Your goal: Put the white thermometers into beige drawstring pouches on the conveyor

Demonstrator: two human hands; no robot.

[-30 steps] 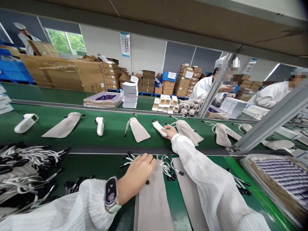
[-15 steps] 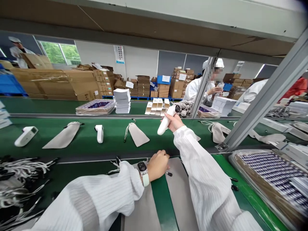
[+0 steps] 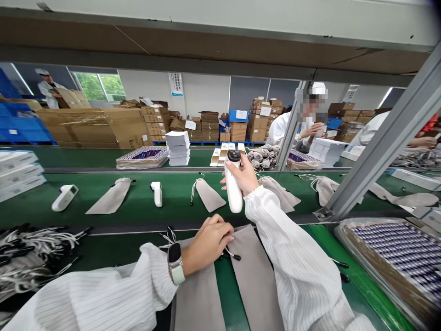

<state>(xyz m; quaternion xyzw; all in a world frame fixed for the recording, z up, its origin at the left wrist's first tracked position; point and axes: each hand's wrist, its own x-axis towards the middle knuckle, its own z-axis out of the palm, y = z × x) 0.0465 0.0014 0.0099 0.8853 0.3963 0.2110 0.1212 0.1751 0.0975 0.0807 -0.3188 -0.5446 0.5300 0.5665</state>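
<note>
My right hand (image 3: 247, 177) is wrapped round a white handheld thermometer (image 3: 234, 191), upright above the green belt with its dark end up. Lower down, my left hand (image 3: 208, 243) has its fingers pinched at the top edge of a flat grey drawstring pouch (image 3: 257, 280); its fingertips are partly hidden. A second grey pouch (image 3: 198, 299) lies under my left wrist. On the belt beyond are another thermometer (image 3: 157, 194), one more thermometer (image 3: 65, 198) further left, and several grey pouches, including a pouch (image 3: 209, 196) just left of my right hand.
A heap of corded pouches (image 3: 31, 257) lies at left, by stacked white boxes (image 3: 17, 172). At right sit a plastic-wrapped tray (image 3: 389, 257) and a slanted metal post (image 3: 375, 133). A shelf (image 3: 220, 37) spans overhead. Across the belt, a co-worker (image 3: 306, 119) holds something small.
My right hand has turned the thermometer from slanted to upright and brought it slightly lower. My left hand has shifted a little left, its fingers still at the pouch top. The view has swung slightly left.
</note>
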